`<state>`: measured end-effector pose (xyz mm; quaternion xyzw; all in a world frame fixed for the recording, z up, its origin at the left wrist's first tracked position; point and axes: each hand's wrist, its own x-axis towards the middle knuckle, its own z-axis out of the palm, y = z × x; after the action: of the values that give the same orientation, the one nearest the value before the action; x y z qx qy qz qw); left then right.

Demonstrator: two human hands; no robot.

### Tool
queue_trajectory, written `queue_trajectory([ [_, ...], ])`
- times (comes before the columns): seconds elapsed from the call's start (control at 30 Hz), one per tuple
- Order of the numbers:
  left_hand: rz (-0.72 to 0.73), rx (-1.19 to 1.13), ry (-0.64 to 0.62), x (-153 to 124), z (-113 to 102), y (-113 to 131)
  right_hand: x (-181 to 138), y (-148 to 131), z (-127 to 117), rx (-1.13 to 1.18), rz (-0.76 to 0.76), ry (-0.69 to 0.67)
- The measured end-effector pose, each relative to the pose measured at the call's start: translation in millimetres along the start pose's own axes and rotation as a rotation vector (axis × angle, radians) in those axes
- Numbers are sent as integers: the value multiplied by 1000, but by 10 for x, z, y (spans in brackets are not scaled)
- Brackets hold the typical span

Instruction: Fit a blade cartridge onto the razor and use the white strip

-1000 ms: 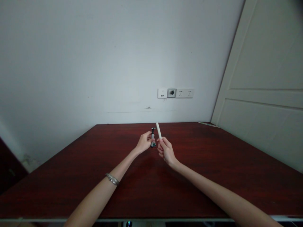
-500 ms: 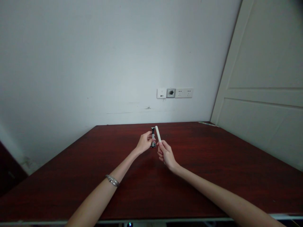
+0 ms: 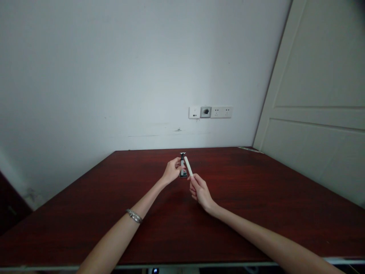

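Above the far middle of a dark red table (image 3: 256, 213), my left hand (image 3: 172, 172) is closed on a small dark upright object with a metal top (image 3: 182, 166). My right hand (image 3: 199, 190) pinches the lower end of a white stick-shaped object (image 3: 188, 166), which leans up and left so its tip lies against the dark object. A silver bracelet (image 3: 134, 215) circles my left wrist.
A white wall stands behind the table, with a row of sockets and a switch (image 3: 210, 112). A white door (image 3: 319, 95) closes off the right side. The table's near edge (image 3: 199, 264) runs along the bottom of the view.
The white stick has tilted and moved left, from standing apart to the right of the dark object to touching it. Both hands shifted slightly left.
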<state>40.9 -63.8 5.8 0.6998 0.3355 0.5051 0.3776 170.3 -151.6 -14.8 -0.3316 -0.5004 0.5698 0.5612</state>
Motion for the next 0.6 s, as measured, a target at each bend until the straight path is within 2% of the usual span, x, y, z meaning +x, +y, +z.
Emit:
queue_trajectory([
  [0.13,20,-1,-10,-4,1,25,65,-105,29,15,-62,-3],
  [0.37,17,0,25,-4,-16,42,47,78,4,-16,-9,-12],
  [0.6,39,-8,-7,6,-15,-13,86,14,9,-25,-42,-4],
])
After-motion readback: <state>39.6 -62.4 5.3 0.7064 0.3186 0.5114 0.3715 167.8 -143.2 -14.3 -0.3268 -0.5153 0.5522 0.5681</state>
